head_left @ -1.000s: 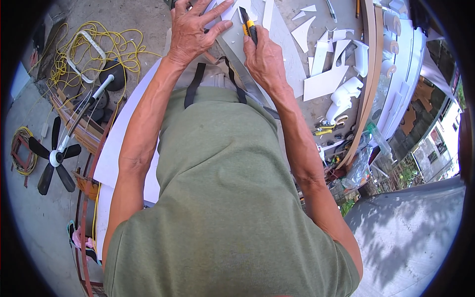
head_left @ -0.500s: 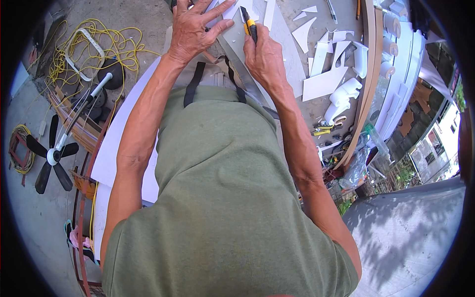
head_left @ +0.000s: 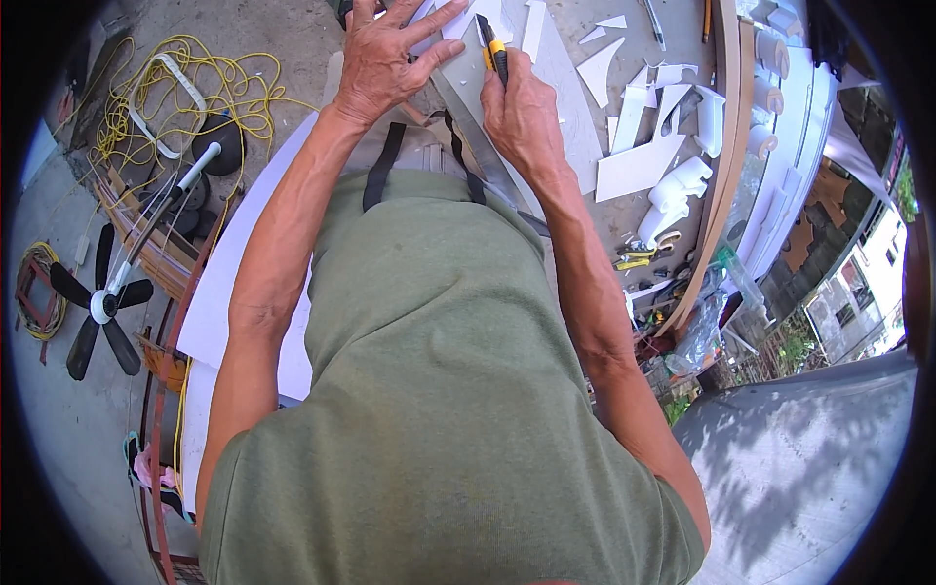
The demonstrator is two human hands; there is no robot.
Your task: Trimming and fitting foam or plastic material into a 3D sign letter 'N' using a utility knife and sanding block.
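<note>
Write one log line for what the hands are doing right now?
left hand: spread flat on white sheet | right hand: gripping yellow-black utility knife, blade on sheet | white offcuts: lying to the right

Place: an open-air workshop beside a paved yard.
Work surface: a worn grey bench (head_left: 624,210) strewn with white board offcuts (head_left: 639,168) and moulded white pieces (head_left: 675,190).
Tools: a yellow-and-black utility knife (head_left: 495,54), yellow-handled pliers (head_left: 634,259).
Surroundings: coiled yellow cord (head_left: 210,93), a fan with black blades (head_left: 97,304) on concrete, stacked white parts (head_left: 780,97).
</note>
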